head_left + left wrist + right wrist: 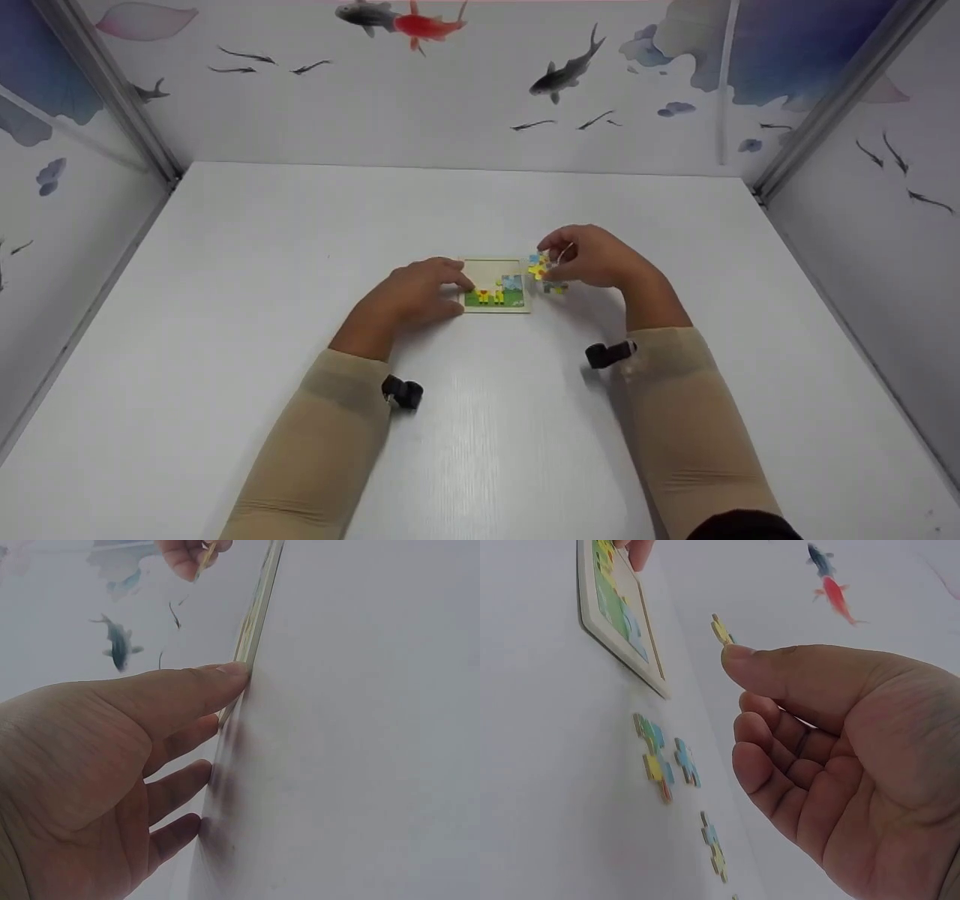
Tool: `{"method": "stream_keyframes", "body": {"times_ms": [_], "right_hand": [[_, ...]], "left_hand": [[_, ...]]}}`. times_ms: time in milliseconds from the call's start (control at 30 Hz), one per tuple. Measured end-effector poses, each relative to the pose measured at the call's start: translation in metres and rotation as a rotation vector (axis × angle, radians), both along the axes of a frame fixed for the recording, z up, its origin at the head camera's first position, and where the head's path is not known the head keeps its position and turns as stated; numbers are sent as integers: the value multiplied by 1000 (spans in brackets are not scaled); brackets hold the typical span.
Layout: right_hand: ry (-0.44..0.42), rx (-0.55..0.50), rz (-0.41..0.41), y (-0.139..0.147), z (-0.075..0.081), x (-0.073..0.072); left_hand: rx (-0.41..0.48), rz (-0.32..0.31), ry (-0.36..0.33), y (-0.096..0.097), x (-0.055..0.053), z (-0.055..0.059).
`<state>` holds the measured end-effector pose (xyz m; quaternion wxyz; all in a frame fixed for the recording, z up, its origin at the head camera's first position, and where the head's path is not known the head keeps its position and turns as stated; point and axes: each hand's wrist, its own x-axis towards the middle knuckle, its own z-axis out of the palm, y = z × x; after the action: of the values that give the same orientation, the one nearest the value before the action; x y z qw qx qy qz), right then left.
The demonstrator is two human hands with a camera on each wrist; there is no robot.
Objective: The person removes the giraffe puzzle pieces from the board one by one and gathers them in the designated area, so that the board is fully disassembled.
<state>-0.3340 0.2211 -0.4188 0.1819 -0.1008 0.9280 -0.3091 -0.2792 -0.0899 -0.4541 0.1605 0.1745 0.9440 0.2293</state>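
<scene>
A small wooden jigsaw tray (495,312) lies on the white table, its lower part and right side filled with green, yellow and blue pieces. Along the tray's left side rests my left hand (414,291), with thumb and fingers extended; the left wrist view shows the thumb tip at the tray's edge. My right hand (598,256), to the right of the tray, pinches a yellow puzzle piece (720,628) between thumb and forefinger, raised above the table. Its other fingers curl toward the palm. Beneath that hand lie loose puzzle pieces (654,759), partly hidden in the head view.
More loose pieces, one blue (687,762) and one blue-yellow (714,847), lie right of the tray. White panels (420,112) printed with fish enclose the table (480,435) at the back and both sides. A black camera (403,393) sits at the left wrist, another (609,354) at the right.
</scene>
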Motion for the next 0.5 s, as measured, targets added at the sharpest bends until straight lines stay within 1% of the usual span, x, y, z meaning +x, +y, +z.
{"method": "stream_keyframes", "body": {"times_ms": [200,333,500], "right_hand": [[-12,0,-55,23,-1,-1],[-26,13,-82,38,-1,0],[-37,52,-95,59,-7,0]], "left_hand": [[-1,25,-10,0,2,1],[0,19,-3,0,2,1],[-5,11,1,0,2,1]]}}
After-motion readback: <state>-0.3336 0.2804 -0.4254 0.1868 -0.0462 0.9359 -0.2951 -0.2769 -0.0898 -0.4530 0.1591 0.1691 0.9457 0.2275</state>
